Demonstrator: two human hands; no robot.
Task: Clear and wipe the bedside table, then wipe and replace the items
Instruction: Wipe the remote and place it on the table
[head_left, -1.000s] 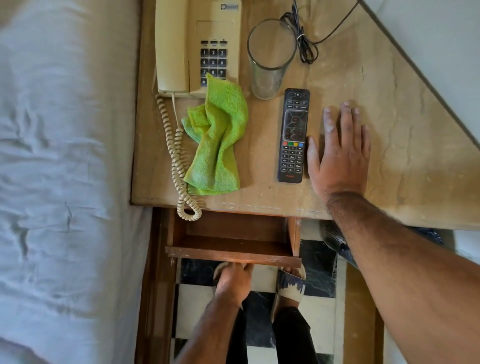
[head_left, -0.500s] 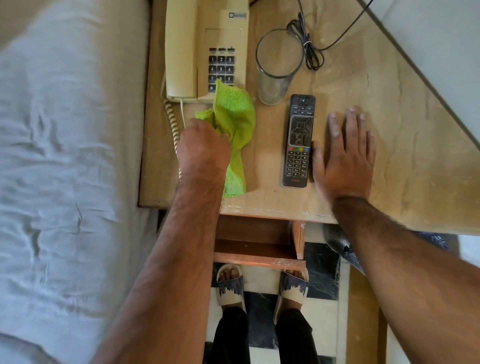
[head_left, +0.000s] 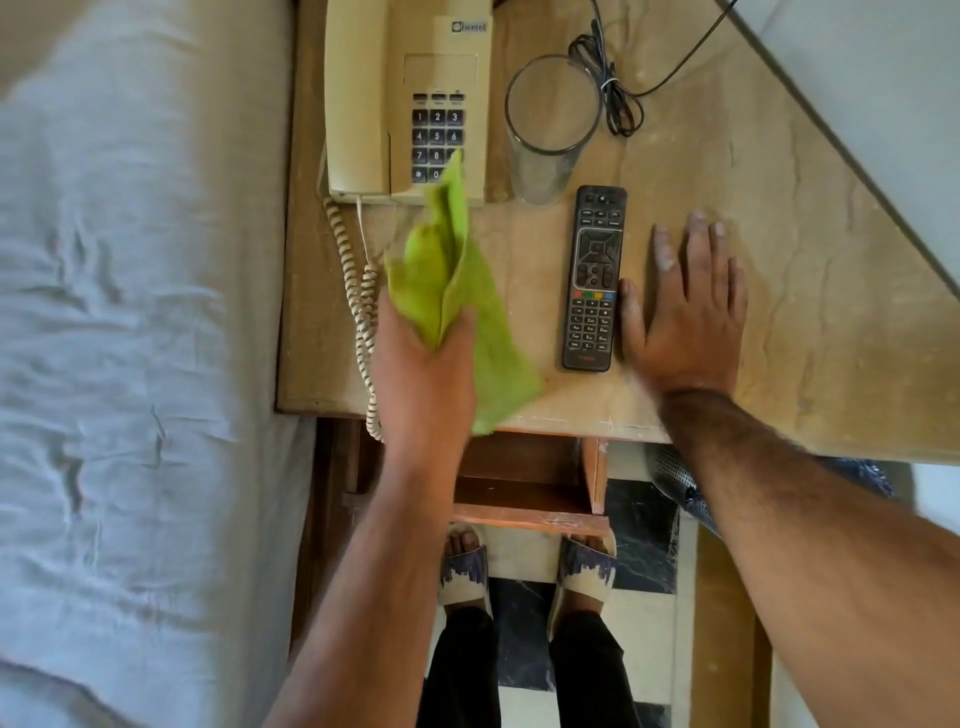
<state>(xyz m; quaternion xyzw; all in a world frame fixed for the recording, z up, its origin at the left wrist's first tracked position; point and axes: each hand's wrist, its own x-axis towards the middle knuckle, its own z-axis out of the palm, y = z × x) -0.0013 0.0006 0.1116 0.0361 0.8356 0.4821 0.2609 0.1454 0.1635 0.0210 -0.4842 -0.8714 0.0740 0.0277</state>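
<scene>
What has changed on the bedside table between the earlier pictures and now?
The left hand, one second ago down by the open drawer, came up to the crumpled green microfibre cloth and now grips it, lifting it off the marble tabletop. The right hand stayed flat beside the black remote control. The beige corded telephone and clear drinking glass did not move.

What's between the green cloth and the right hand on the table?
In the head view, the black remote lies between the green cloth, gripped by the left hand, and the flat right hand.
</scene>
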